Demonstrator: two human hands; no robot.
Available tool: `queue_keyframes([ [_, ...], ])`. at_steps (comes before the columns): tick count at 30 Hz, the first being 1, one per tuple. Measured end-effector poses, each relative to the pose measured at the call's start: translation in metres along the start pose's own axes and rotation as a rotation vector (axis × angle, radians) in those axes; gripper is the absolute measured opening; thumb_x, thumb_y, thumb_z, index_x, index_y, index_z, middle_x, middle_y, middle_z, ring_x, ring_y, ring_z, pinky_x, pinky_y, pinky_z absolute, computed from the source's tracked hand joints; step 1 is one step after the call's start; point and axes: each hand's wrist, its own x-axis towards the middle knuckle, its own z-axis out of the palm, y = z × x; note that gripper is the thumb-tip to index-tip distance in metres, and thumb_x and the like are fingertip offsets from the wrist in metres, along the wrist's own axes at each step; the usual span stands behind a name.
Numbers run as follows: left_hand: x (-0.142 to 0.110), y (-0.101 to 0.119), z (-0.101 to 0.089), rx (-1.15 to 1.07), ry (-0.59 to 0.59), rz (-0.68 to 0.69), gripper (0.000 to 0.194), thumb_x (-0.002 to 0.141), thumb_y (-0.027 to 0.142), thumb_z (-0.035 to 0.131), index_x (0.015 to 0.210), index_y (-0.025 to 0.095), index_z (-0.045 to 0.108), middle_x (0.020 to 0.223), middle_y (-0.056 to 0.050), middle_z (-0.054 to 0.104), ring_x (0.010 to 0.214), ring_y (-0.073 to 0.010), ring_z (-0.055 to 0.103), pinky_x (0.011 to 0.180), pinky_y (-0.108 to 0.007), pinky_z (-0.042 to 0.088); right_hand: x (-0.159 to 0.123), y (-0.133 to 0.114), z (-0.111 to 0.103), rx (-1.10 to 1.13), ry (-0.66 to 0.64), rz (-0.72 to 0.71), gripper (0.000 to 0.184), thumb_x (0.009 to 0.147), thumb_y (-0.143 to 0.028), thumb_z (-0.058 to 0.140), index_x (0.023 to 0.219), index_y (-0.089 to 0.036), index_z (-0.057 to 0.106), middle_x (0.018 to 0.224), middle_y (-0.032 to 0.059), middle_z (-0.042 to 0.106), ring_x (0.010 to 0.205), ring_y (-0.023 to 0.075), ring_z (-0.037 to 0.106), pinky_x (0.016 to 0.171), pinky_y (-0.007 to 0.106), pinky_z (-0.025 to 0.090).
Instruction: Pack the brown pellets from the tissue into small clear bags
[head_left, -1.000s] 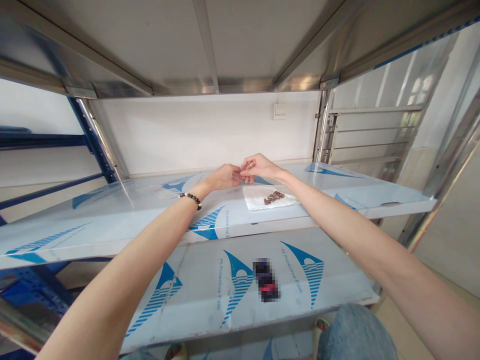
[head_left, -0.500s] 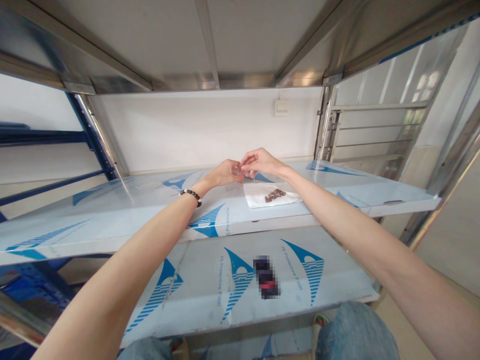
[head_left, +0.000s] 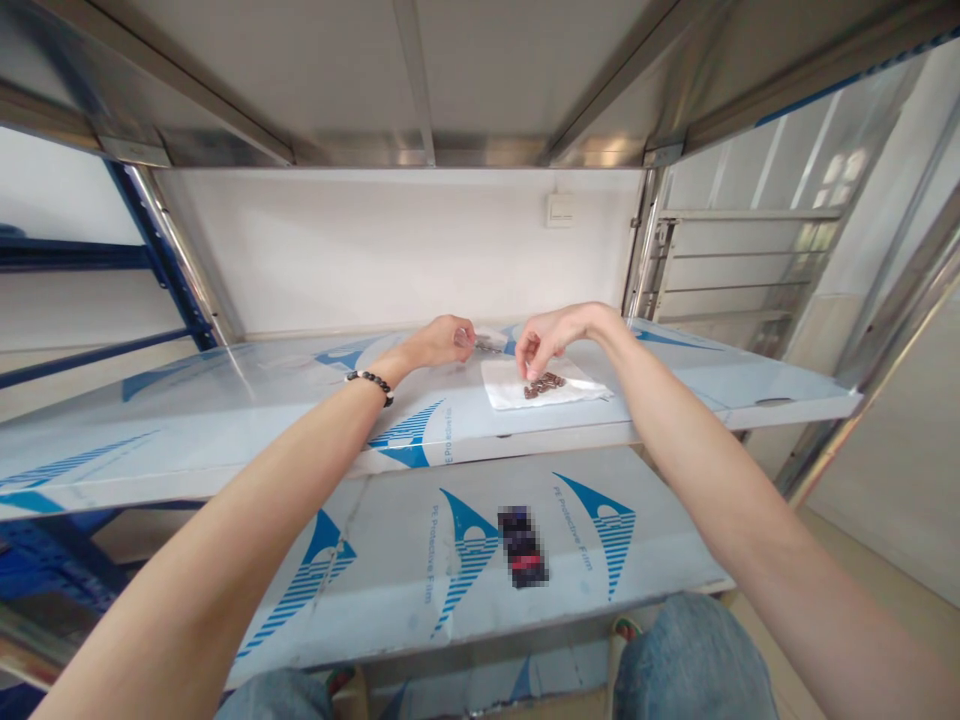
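Note:
My left hand (head_left: 439, 342) is curled at the shelf's back, holding a small shiny piece (head_left: 480, 344) between its fingertips; its exact kind is too small to tell. A dark beaded bracelet (head_left: 369, 385) circles my left wrist. My right hand (head_left: 551, 335) hangs with its fingers pointing down, close above a small heap of brown pieces (head_left: 544, 385). That heap lies on a white cloth (head_left: 504, 392) on the stainless shelf (head_left: 225, 425), whose surface carries blue-printed protective film.
Below lies a second filmed shelf (head_left: 360, 580) holding a pixelated dark object (head_left: 523, 547) with a red band. A wall switch (head_left: 559, 210) sits on the white wall, and a steel shelf overhead limits upward room. My jeans-covered knee (head_left: 694, 665) shows at the bottom.
My right hand has left the left hand and moved rightward and down over the brown heap. The left hand keeps its small piece, and the view has shifted slightly.

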Motion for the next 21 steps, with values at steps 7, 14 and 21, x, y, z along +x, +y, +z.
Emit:
queue_keyframes([
  [7,-0.003,0.003,-0.001,0.001,-0.037,0.006,0.024,0.07,0.018,0.065,0.092,0.015,0.074,0.076,-0.003,0.075,0.071,-0.0171,0.066,0.067,-0.026,0.048,0.008,-0.007,0.008,0.001,-0.102,0.034,0.057,0.055,-0.056,0.101,0.091,-0.017,0.082,0.083,0.0023,0.077,0.072,0.0156,0.063,0.066,0.029,0.039],
  [14,-0.006,0.009,-0.003,-0.015,-0.043,-0.009,0.024,0.067,0.016,0.066,0.09,0.014,0.074,0.076,-0.004,0.075,0.07,-0.0163,0.065,0.066,-0.026,0.046,0.013,-0.013,0.013,0.009,-0.152,0.012,0.058,0.065,-0.061,0.095,0.095,-0.014,0.078,0.082,0.0024,0.074,0.069,0.0134,0.06,0.065,0.029,0.039],
  [21,-0.007,0.012,-0.003,-0.031,-0.06,-0.002,0.015,0.069,0.016,0.065,0.083,0.016,0.071,0.068,-0.002,0.071,0.063,-0.0155,0.061,0.062,-0.025,0.044,0.024,-0.003,0.013,0.06,0.074,-0.107,0.037,0.07,-0.047,0.092,0.087,-0.016,0.079,0.074,0.0001,0.069,0.065,0.0121,0.052,0.058,0.028,0.034],
])
